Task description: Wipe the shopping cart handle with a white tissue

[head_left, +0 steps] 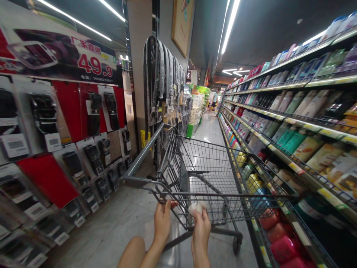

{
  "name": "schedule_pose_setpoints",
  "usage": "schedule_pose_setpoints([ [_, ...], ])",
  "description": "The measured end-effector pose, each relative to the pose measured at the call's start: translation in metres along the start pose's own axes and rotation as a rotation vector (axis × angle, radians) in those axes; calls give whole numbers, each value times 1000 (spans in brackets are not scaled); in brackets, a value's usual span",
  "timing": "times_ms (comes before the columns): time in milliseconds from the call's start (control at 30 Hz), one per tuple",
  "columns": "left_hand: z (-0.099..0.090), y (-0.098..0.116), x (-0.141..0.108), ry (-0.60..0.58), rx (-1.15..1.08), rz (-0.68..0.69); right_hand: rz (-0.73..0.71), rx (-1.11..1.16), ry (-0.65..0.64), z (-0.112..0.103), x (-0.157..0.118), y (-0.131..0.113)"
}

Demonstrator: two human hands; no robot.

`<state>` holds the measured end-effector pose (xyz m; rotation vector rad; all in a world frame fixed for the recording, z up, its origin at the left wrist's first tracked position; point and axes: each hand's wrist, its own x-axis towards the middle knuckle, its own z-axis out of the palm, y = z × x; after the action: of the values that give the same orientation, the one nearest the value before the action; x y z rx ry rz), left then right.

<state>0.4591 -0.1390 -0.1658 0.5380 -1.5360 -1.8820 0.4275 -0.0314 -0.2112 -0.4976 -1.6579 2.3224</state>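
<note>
Evidently, a white wad [196, 207] is being pinched btwn the fingers of the R hand [201, 227], right by the side wires of the cart [223, 194]. It's being judged light & soft, prob. cloth or tissue, so a loose pinch is being favoured & no breakage is being feared. L hand [162, 219] is being held near the cart's handle end w/ fingers curled; whether a wire is being gripped can't be told. The cart is being taken as stiff, smooth metal, heavier, apt to roll on its wheels [237, 245]; its handle [145, 149] is being rated the surest hold. Reach is being hampered by the mesh, & the cart is being crowded by shelves [320, 130] of bottles [295, 141] and hanging belts [161, 70].
</note>
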Motion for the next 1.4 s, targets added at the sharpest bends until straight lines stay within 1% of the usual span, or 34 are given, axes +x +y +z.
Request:
schedule_pose_setpoints([
  [167,-1,-1,0,-9,6,6,-276,-172,55,10,-16,-15],
  [267,0,0,0,-7,9,-3,-369,-236,29,9,-17,-15],
  [367,1,3,-2,-7,5,-5,-475,-335,20,0,-8,-6],
  [467,2,5,-3,5,3,-7,-579,-418,40,-14,6,10],
  [533,2,5,-3,7,5,-9,-614,-459,50,-24,15,22],
  [600,1,5,-3,-1,2,-13,-633,-512,34,-32,21,30],
  [700,0,3,-2,-4,3,-15,-660,-596,-12,-38,23,33],
  [767,-1,1,-2,-3,13,-14,-666,-640,11,-39,20,32],
  [833,-2,0,-2,-10,10,-16,-636,-673,64,-39,17,33],
  [933,-3,-2,-2,-12,-4,-16,-522,-707,119,-38,12,38],
  [1067,-2,-2,-2,-7,-8,-15,-331,-655,90,-30,7,37],
  [1167,-1,-1,-2,-4,-7,-8,-288,-544,65,-15,-1,24],
  [1300,0,0,-2,-7,8,-2,-299,-414,66,7,-17,-2],
  [1400,-1,0,-2,-7,21,0,-312,-369,27,16,-25,-16],
])
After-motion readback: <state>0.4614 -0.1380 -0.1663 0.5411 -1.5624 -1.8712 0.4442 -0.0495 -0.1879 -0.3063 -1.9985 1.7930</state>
